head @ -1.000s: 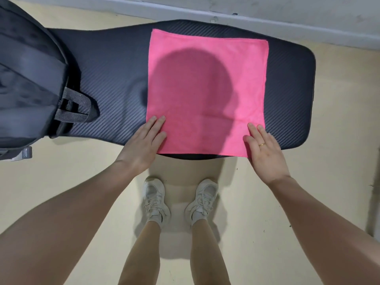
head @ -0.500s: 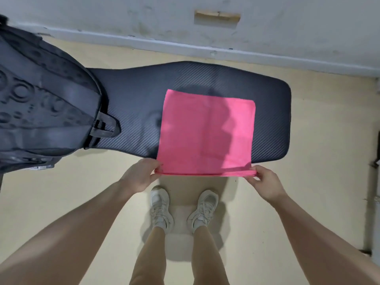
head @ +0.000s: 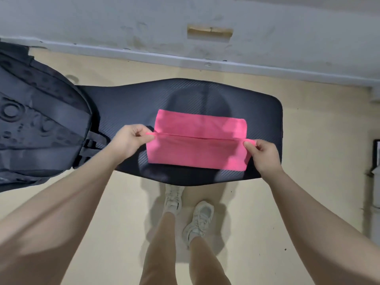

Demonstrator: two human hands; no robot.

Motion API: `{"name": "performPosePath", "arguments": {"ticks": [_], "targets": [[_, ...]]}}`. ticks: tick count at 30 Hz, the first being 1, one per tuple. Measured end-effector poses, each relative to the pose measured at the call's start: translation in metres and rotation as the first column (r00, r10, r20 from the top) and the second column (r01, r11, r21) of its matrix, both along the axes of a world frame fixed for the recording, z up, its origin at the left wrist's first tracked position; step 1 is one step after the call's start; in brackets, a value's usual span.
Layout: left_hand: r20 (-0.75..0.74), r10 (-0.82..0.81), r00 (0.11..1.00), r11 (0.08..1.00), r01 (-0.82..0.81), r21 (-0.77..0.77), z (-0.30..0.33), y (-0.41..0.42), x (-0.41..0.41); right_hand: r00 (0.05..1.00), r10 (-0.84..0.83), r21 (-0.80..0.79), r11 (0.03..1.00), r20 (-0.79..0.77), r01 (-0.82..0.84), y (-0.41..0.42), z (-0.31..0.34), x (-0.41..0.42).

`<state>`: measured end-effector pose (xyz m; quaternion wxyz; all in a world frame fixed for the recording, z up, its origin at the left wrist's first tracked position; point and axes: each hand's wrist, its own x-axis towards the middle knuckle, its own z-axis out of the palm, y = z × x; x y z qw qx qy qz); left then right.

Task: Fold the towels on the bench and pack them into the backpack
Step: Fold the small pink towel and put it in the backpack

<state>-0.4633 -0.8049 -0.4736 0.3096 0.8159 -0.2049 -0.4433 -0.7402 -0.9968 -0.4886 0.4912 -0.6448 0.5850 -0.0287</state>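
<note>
A pink towel (head: 197,153) lies on the black padded bench (head: 265,124), its near half lifted and carried over the far half. My left hand (head: 128,140) pinches the towel's left corner. My right hand (head: 262,152) pinches the right corner. The raised edge runs straight between both hands, partway across the towel. A black backpack (head: 39,128) rests on the left end of the bench, its straps toward the towel.
The bench stands on a beige floor in front of a grey wall (head: 185,21). My legs and white shoes (head: 198,219) are just short of the bench's near edge. A dark object (head: 376,153) sits at the right margin.
Both hands went from lying flat on the towel's near corners to pinching them, then lifted the near edge and carried it away from me over the towel. The camera pulled back.
</note>
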Motion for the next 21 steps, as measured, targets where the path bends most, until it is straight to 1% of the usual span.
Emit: {"name": "performPosePath", "arguments": {"ticks": [4, 6, 8, 10, 12, 14, 15, 19, 21], "targets": [[-0.054, 0.069, 0.996, 0.998, -0.070, -0.006, -0.021, -0.026, 0.021, 0.998, 0.039, -0.048, 0.998, -0.043, -0.041, -0.022, -0.014, 0.024], [-0.014, 0.049, 0.999, 0.999, -0.048, 0.019, -0.035, -0.037, 0.029, 0.996, 0.039, -0.083, 0.995, -0.079, -0.046, -0.030, -0.025, 0.035], [0.046, 0.019, 0.999, 0.999, -0.020, 0.033, -0.047, -0.049, 0.032, 0.996, -0.003, -0.090, 0.996, -0.089, -0.005, -0.035, -0.036, 0.042], [0.117, -0.047, 0.992, 0.997, 0.040, 0.059, -0.054, -0.060, 0.033, 0.996, -0.015, -0.091, 0.996, -0.093, 0.006, -0.036, -0.041, 0.045], [0.194, -0.115, 0.974, 0.991, 0.097, 0.096, -0.055, -0.069, 0.032, 0.987, 0.077, -0.136, 0.986, -0.142, -0.096, -0.036, -0.045, 0.045], [0.240, -0.130, 0.962, 0.986, 0.100, 0.133, -0.055, -0.075, 0.032, 0.958, 0.170, -0.157, 0.965, -0.229, -0.209, -0.036, -0.047, 0.047], [0.258, -0.132, 0.957, 0.984, 0.095, 0.150, -0.055, -0.077, 0.032, 0.946, 0.191, -0.153, 0.960, -0.262, -0.236, -0.038, -0.048, 0.047], [0.344, -0.168, 0.924, 0.976, 0.107, 0.190, -0.060, -0.079, 0.030, 0.918, 0.214, -0.137, 0.953, -0.335, -0.272, -0.046, -0.045, 0.051], [0.378, -0.219, 0.899, 0.962, 0.135, 0.236, -0.061, -0.080, 0.029, 0.901, 0.230, -0.119, 0.949, -0.367, -0.290, -0.049, -0.044, 0.054]]}}
